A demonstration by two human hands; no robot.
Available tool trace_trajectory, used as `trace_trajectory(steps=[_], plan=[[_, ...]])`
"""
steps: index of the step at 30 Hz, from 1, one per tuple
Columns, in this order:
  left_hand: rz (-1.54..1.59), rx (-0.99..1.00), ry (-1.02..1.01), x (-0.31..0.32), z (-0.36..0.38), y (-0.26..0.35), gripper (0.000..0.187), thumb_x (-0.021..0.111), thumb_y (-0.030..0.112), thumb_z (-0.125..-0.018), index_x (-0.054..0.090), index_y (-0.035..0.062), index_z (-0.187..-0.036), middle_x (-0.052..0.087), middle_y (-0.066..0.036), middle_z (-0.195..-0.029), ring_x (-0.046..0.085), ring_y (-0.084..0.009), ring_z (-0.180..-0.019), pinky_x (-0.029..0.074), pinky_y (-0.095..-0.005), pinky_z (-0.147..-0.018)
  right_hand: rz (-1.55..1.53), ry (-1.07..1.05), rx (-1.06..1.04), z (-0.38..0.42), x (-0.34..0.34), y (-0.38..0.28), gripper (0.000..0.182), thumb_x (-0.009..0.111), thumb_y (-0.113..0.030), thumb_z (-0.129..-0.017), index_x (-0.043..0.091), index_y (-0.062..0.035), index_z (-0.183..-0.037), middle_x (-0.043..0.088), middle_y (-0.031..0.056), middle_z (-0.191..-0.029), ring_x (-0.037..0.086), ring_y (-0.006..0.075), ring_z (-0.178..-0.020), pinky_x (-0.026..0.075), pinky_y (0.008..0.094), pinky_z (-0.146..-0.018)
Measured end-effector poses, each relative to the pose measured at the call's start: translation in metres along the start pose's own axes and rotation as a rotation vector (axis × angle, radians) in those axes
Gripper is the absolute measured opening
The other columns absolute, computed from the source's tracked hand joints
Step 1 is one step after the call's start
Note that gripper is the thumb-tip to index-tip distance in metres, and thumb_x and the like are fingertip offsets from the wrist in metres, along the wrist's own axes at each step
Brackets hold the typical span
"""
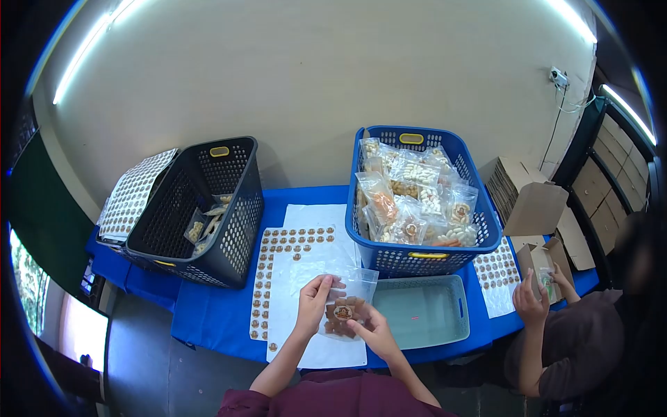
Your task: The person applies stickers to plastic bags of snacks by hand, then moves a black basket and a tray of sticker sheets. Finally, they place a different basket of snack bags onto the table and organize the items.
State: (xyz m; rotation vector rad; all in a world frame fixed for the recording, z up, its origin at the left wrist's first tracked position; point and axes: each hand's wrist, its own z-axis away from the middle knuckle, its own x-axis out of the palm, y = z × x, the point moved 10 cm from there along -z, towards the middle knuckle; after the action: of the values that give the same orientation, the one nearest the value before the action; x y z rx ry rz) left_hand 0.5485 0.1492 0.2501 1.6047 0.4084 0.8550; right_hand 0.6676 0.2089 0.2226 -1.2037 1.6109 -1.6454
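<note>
A clear plastic bag of brown pieces, with a round label on its front, hangs between my hands above the white sticker sheets. My left hand pinches the bag's upper left side. At the lower right of the bag, my right hand grips it with the thumb near the label. Rows of round brown stickers show on the sheets below and behind my hands. The contents behind my right fingers are partly hidden.
A blue basket full of filled bags stands behind a pale green tray. At the left are a dark basket holding a few bags and stacked sticker sheets. A co-worker at the right handles a cardboard box.
</note>
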Motion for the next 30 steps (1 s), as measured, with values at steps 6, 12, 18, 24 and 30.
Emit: trace_trajectory(steps=[6,12,18,24,30], plan=[[-0.354,-0.052,-0.277,0.027,0.009,0.004,0.019,0.049,0.014,-0.088,0.059,-0.0005,-0.095,0.063,-0.009,-0.076,0.061,-0.0117,-0.067,0.05,-0.0229,-0.059,0.631,0.175,-0.327,-0.002,-0.035,-0.08,0.027,0.067,-0.013,-0.071,0.058,-0.0016,-0.094,0.057,0.0074,-0.088,0.054,0.0153,-0.078,0.043,0.0274,-0.065],[-0.722,0.186,-0.23,0.026,0.012,0.01,0.013,0.054,0.012,-0.084,0.063,0.003,-0.083,0.06,-0.006,-0.059,0.059,-0.0121,-0.053,0.046,-0.0247,-0.05,0.472,0.083,-0.235,-0.021,0.0,-0.045,0.01,0.057,-0.006,-0.078,0.052,0.0022,-0.079,0.054,0.0066,-0.069,0.05,0.0123,-0.062,0.04,0.0248,-0.059],[-0.825,0.525,0.08,-0.013,0.011,0.042,0.009,0.056,0.009,-0.08,0.064,0.0039,-0.077,0.056,-0.005,-0.053,0.054,-0.0158,-0.046,0.04,-0.0261,-0.044,0.464,0.083,-0.2,-0.027,0.033,-0.04,0.017,0.056,-0.01,-0.079,0.047,0.0023,-0.072,0.053,0.0131,-0.068,0.053,0.0214,-0.06,0.042,0.0311,-0.057],[-0.909,0.78,0.302,-0.025,0.016,0.091,0.014,0.055,0.01,-0.081,0.061,0.0021,-0.071,0.051,-0.005,-0.049,0.05,-0.0167,-0.043,0.036,-0.0277,-0.043,0.452,0.056,-0.284,-0.033,0.052,-0.053,0.018,0.057,-0.008,-0.079,0.047,0.0021,-0.07,0.052,0.0095,-0.065,0.054,0.0145,-0.059,0.042,0.0267,-0.056],[-0.651,0.633,0.587,-0.079,0.0,0.097,0.022,0.05,0.016,-0.087,0.056,0.0034,-0.07,0.045,0.0,-0.05,0.042,-0.0097,-0.043,0.033,-0.0255,-0.043,0.477,-0.081,-0.159,-0.024,0.05,-0.026,0.018,0.058,-0.008,-0.079,0.047,0.0007,-0.068,0.051,0.0058,-0.062,0.051,0.0105,-0.059,0.042,0.0238,-0.057]])
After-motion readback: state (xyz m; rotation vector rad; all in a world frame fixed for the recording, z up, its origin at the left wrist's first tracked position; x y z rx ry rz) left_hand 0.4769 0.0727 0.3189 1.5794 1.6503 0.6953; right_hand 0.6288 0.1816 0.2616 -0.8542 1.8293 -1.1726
